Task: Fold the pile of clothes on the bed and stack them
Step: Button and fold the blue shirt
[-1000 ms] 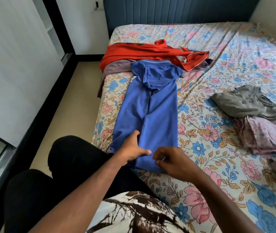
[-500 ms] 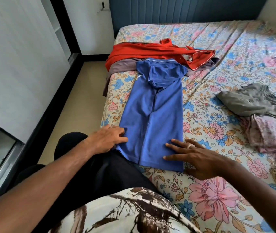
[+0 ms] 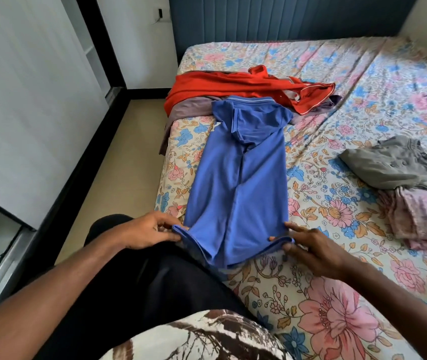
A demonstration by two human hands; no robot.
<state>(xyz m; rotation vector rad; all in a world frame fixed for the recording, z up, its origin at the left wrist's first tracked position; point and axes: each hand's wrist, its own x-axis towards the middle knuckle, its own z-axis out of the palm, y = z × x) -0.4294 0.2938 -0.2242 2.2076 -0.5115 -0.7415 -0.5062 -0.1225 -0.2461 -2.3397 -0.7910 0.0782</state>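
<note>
A blue polo shirt lies lengthwise on the floral bed, its sides folded in, collar at the far end. My left hand pinches the near left corner of its hem. My right hand pinches the near right corner, thumb under the cloth. The hem is lifted slightly off the bed. Beyond the collar lie a red garment and a mauve garment under it. At the right sit a grey garment and a pink garment.
The bed's left edge drops to a beige floor. A white wardrobe with black trim lines the left side. A dark blue headboard stands at the far end. My dark-trousered knee rests at the bed's near corner.
Both hands have moved from lying flat beside the shirt's lower end to pinching its two hem corners, and the hem has risen a little off the bed.
</note>
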